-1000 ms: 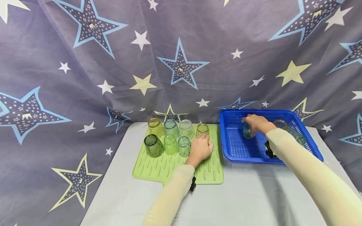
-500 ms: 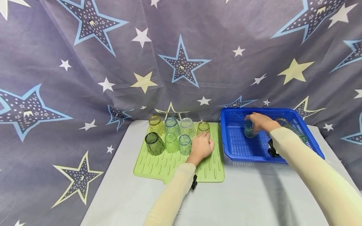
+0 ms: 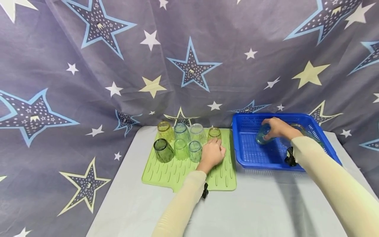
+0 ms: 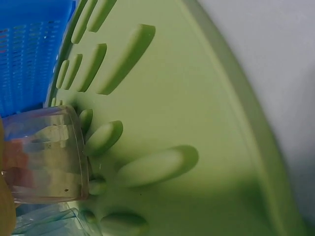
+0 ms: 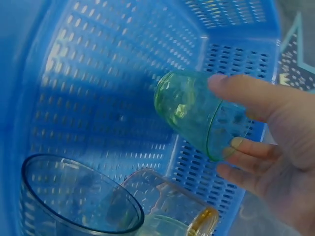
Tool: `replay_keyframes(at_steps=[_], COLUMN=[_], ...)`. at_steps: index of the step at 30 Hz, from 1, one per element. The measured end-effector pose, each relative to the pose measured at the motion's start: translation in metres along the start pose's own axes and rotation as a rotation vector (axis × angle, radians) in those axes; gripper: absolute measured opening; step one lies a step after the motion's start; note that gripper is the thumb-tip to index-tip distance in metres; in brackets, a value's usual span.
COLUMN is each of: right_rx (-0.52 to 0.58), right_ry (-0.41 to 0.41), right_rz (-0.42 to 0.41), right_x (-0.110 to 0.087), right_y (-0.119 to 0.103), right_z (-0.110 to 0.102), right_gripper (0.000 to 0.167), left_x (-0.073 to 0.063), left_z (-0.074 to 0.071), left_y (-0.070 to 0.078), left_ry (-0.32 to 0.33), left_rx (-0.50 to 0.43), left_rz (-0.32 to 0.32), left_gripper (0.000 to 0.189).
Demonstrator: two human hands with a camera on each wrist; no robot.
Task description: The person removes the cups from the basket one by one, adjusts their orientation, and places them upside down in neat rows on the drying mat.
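My left hand (image 3: 212,154) grips a yellowish glass (image 3: 214,133) at the right end of the upside-down glasses on the green drying mat (image 3: 189,174). In the left wrist view that glass (image 4: 47,157) looks nearly clear, its rim down at the mat, with fingers showing through it. Over in the blue basket (image 3: 250,165), my right hand (image 3: 276,127) pinches a teal glass (image 3: 262,135) between thumb and fingers. The right wrist view has this glass (image 5: 189,110) tilted, with the thumb (image 5: 236,86) on its side and the other fingertips at its rim.
Several green, yellow, blue and clear glasses, such as a dark green glass (image 3: 163,150), stand upside down on the mat's left. More glasses lie in the basket's right part, including a dark-rimmed blue glass (image 5: 78,196) and an amber-based glass (image 5: 170,199). A starry curtain (image 3: 124,65) hangs behind.
The right hand has shifted slightly right inside the basket, and the teal glass in it has gone from near upright to leaning. The left hand stays at its glass.
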State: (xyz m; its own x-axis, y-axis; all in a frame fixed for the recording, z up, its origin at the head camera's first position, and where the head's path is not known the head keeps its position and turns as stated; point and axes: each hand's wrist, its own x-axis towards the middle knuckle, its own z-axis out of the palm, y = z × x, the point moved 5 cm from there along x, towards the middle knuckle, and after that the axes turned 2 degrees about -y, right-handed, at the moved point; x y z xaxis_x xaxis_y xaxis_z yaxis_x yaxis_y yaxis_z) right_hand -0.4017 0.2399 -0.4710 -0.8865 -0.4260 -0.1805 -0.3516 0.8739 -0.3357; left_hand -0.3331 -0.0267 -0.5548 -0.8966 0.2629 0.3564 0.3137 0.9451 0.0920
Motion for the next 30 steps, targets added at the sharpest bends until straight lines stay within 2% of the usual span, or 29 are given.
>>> replay_keyframes(at_steps=[4,8,16,18,20,22,25,28,30], right_rx=[0.106,0.264,0.601,0.733,0.942,1.186,1.537,1.734,1.791], right_ry=[0.076,0.1,0.166,0.179,0.186,0.187,0.154,0.104,0.085], right_rz=[-0.001,0.051,0.072,0.086,0.068,0.002,-0.148,-0.252,-0.279], right_x=[-0.006,-0.019,-0.041,-0.046,-0.051,-0.056,-0.064,-0.072,-0.076], right_y=[0.005,0.008,0.004,0.003,0.0,-0.005,-0.014,-0.023,-0.029], right_z=[-0.01,-0.017,-0.039,-0.045,-0.05,-0.056,-0.065,-0.073,-0.078], right_gripper=[0.07,0.07,0.077,0.079,0.075,0.062,0.038,0.025,0.023], left_x=[0.0,-0.004,-0.002,-0.001,0.0,-0.001,-0.001,0.0,0.0], left_z=[-0.002,-0.002,-0.005,-0.006,-0.006,-0.007,-0.008,-0.007,-0.006], left_y=[0.0,0.001,0.002,0.002,0.002,0.003,0.003,0.003,0.004], left_ry=[-0.014,-0.017,-0.011,-0.017,-0.021,-0.019,-0.005,-0.001,-0.008], left_rx=[-0.003,0.0,0.009,0.003,-0.006,-0.009,-0.012,-0.01,-0.012], left_rz=[0.001,0.008,0.004,0.005,0.003,0.001,0.001,0.001,-0.001], left_gripper=[0.029,0.029,0.03,0.03,0.03,0.03,0.03,0.029,0.029])
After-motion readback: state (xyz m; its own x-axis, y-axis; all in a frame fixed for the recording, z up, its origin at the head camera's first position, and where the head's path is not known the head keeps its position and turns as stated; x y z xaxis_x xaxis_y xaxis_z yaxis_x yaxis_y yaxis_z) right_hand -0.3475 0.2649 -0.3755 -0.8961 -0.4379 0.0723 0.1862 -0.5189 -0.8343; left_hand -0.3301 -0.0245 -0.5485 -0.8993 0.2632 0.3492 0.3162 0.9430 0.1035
